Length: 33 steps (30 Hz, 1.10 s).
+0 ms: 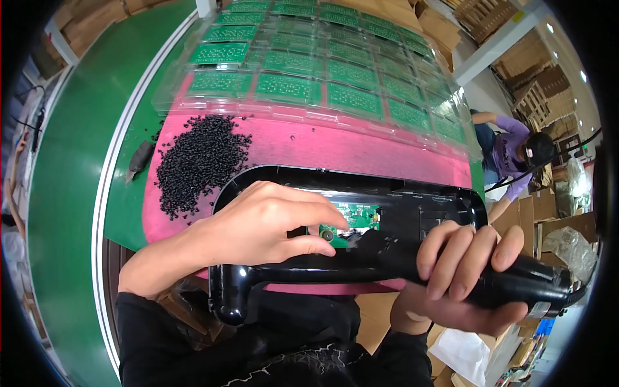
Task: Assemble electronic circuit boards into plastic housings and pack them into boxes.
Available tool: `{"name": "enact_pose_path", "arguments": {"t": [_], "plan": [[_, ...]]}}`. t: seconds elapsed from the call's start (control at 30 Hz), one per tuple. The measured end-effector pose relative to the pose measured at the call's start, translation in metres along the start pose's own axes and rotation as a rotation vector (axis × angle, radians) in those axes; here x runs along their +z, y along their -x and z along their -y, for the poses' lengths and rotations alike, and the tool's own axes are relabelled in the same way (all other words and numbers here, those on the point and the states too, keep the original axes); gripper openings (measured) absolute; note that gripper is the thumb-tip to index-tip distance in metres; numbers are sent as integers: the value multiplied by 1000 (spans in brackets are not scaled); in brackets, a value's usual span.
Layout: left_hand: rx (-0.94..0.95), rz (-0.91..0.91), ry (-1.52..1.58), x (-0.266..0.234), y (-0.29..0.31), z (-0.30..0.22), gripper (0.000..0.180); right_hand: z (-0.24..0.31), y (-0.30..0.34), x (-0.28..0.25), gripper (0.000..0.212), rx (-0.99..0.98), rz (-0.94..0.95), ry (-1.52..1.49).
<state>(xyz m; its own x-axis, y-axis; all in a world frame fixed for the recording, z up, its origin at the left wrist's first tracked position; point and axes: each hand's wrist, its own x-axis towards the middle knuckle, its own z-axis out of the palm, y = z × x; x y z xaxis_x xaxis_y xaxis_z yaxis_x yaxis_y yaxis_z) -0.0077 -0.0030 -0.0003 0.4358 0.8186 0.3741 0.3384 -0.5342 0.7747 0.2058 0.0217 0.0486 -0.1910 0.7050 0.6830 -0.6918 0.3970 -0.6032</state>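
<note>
A glossy black plastic housing (284,175) with a long rounded body lies across the front of the pink mat. In its middle opening sits a green circuit board (364,214) with small parts and a round dark component. My left hand (271,222) reaches over the housing from the left, thumb and forefinger parted beside the board, with nothing visible between them. In my right hand (461,264), fingers wrapped around it, is a black electric screwdriver (516,282). Its narrow end points left toward the board; the tip is blurred and hard to make out.
A pile of small black screws (203,161) lies on the pink mat (348,145) at the left. Clear plastic trays of green circuit boards (290,61) cover the far side. A person (516,148) in purple sits at the right, near cardboard boxes (525,216).
</note>
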Motion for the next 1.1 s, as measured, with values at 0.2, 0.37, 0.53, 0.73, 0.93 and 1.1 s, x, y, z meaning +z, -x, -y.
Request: {"name": "enact_pose_path", "arguments": {"t": [0.2,0.37,0.53,0.73,0.93,1.1], "plan": [[-40,75,-221,2,2,4,35,4,3,-23,52,189,-110,353],[71,51,-301,6,0,3,31,1,7,-30,53,224,-137,409],[46,71,-310,6,2,2,28,-6,4,-29,53,277,-115,386],[60,25,-312,4,-1,-2,26,-12,3,-22,55,313,-110,442],[77,-206,-392,-11,-5,-5,20,-4,4,-42,57,302,-86,345],[-113,-206,-556,-19,-1,5,29,2,0,-50,54,371,85,197]]}}
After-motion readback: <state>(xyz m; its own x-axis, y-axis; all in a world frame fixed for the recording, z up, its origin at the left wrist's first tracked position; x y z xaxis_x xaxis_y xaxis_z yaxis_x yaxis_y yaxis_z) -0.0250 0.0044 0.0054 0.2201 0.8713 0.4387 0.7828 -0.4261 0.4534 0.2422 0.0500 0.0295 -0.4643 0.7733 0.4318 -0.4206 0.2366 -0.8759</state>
